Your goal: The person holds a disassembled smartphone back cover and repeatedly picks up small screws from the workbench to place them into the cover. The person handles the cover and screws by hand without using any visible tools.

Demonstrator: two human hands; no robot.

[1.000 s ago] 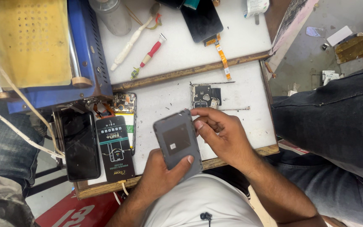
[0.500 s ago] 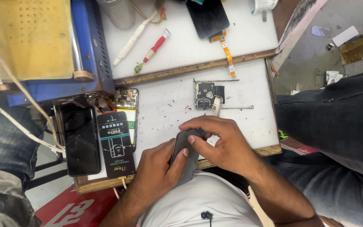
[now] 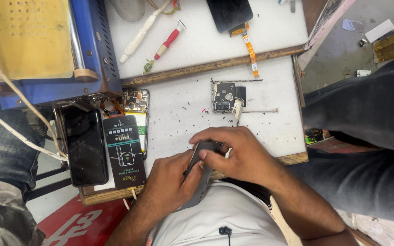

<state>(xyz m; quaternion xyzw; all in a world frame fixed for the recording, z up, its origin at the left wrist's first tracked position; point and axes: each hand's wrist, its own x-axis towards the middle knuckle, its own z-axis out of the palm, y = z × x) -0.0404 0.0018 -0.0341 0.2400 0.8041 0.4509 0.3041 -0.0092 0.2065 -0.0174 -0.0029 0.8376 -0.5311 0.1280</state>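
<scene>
A grey phone (image 3: 200, 171) was held edge-on between both hands at the near edge of the white bench (image 3: 178, 114), over the person's lap. The left hand (image 3: 172, 180) was wrapped around its lower part; the right hand (image 3: 238, 152) was closed over its upper end, fingers curled on top. Just beyond the hands a small circuit board (image 3: 224, 96) lay on the bench. To the left, a dark package (image 3: 125, 152) lay beside a black phone (image 3: 85, 146).
</scene>
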